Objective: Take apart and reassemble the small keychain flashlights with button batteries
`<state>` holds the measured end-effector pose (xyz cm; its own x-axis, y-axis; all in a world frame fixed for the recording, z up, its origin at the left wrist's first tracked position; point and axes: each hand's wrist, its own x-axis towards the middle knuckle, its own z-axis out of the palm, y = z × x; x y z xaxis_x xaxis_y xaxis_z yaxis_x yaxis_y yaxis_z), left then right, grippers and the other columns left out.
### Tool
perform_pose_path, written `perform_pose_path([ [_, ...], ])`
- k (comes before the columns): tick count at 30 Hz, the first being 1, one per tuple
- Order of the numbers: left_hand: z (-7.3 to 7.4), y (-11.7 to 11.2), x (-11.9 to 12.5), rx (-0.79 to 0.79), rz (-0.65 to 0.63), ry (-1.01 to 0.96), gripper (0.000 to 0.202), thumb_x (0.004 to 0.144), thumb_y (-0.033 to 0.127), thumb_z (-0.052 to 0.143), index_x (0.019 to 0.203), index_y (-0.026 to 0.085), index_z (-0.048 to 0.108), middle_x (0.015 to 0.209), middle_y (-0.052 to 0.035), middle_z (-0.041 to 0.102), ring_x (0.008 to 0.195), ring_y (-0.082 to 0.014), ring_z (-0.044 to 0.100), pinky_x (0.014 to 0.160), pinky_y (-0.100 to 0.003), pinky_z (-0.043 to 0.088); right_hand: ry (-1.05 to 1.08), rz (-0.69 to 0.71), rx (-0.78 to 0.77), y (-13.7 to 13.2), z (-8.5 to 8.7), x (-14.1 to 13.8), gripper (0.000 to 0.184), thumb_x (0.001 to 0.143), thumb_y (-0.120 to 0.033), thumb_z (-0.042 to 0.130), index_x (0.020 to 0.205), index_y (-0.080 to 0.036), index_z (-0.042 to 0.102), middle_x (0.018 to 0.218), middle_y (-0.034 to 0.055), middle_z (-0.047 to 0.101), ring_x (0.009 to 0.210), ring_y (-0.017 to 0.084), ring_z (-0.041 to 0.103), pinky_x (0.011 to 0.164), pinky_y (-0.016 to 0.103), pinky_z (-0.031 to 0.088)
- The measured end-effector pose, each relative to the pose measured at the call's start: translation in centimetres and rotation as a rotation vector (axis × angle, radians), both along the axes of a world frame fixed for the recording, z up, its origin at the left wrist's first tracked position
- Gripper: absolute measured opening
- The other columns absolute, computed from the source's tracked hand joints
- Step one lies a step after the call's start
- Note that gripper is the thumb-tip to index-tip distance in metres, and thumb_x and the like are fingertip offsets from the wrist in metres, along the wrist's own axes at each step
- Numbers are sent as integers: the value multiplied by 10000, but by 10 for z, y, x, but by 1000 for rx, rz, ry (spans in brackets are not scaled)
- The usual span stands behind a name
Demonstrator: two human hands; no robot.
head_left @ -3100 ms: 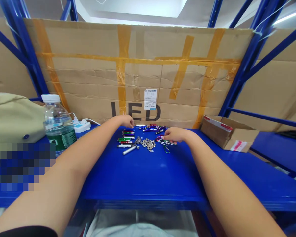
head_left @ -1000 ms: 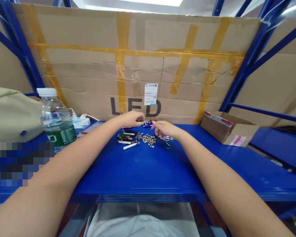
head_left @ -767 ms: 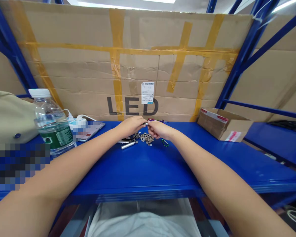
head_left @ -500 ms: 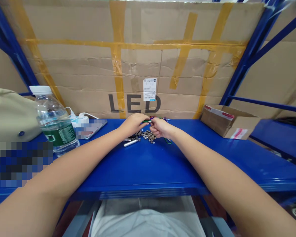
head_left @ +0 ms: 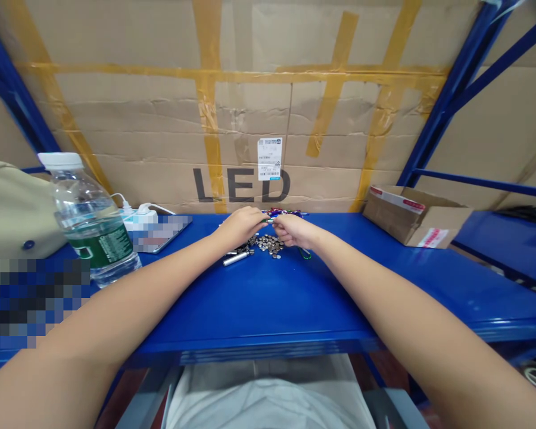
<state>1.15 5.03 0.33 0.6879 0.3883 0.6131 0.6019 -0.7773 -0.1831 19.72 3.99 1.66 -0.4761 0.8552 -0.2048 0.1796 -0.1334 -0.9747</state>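
My left hand (head_left: 242,225) is closed at the back of the blue shelf, its fingertips pinching one end of a small green tube (head_left: 269,221). My right hand (head_left: 295,230) is closed too, its thumb and fingers at the tube's other end; most of the tube is hidden by the fingers. A green cord loop (head_left: 305,254) shows below the right hand. Below both hands lies a pile of small round silver discs, like button cells (head_left: 270,243). Just left of them is a silver cylinder (head_left: 236,258). Behind the hands are shiny red, purple and blue pieces (head_left: 283,212).
A water bottle (head_left: 93,226) stands at the left, near a phone-like device (head_left: 165,233) and a white power strip (head_left: 139,218). An open cardboard box (head_left: 413,217) sits at the right. Taped cardboard (head_left: 330,179) backs the blue shelf (head_left: 268,298). A beige bag or cloth (head_left: 13,208) is far left.
The camera view has shifted slightly. Both hands stay together at the green tube, with only a slight change in the left fingers; the discs and cylinder look the same.
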Motion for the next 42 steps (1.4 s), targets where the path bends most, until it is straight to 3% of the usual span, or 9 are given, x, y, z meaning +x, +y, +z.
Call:
perform_pose_path([
  [6,2,0,3,-128,86,-44,276,944,267,445,1107,145,631,888,-93,662,825,-195,606,735,-303,465,91,16,40,3,-2,-1,261,910,-183,327,651,-204,310,453,-88,264,357,50,153,369,183,137],
  [12,8,-8,8,-358,71,-137,276,943,276,407,1047,163,637,982,-88,683,919,-204,607,823,-318,438,85,11,134,-3,1,-2,244,892,-144,311,657,-208,311,475,-86,274,364,54,159,381,199,133],
  [20,17,-13,3,-900,143,-319,335,915,406,405,878,163,633,663,-16,614,567,-136,532,523,-250,377,-208,4,624,-4,0,6,204,903,-167,441,703,-198,414,574,-47,485,454,69,397,453,201,312],
  [22,17,-15,4,-837,143,-315,280,877,401,489,936,174,641,780,-30,665,674,-152,586,595,-260,420,-251,-17,657,-2,0,7,203,911,-181,440,710,-199,418,569,-49,492,447,70,413,456,205,324],
  [26,14,-15,8,-534,124,-295,248,832,322,573,1028,186,640,1036,-57,695,944,-196,617,818,-300,436,-220,-23,639,4,-2,8,185,921,-190,411,737,-203,421,554,-58,479,412,69,386,426,209,302],
  [31,13,-13,6,-506,66,-261,264,906,354,457,952,187,656,916,-42,709,853,-182,622,760,-293,442,-209,7,721,6,-2,9,172,932,-234,386,769,-205,431,605,-49,502,439,75,392,444,210,310],
  [36,12,-13,4,-787,51,-331,407,942,451,352,895,165,637,563,1,559,498,-128,486,507,-256,381,-318,-24,869,0,4,9,161,910,-224,427,757,-196,467,635,-26,519,549,100,446,520,214,331],
  [38,10,-13,6,-756,45,-381,324,917,424,429,932,166,625,633,-5,584,522,-122,495,518,-252,392,-333,-48,863,-1,5,9,165,906,-218,430,746,-197,461,630,-21,522,556,105,450,527,219,330],
  [42,10,-15,11,-522,90,-425,186,820,314,596,940,172,610,853,-32,656,709,-145,570,642,-266,432,-331,-35,789,0,2,9,178,913,-223,413,739,-203,443,614,-23,519,514,100,430,516,225,322],
])
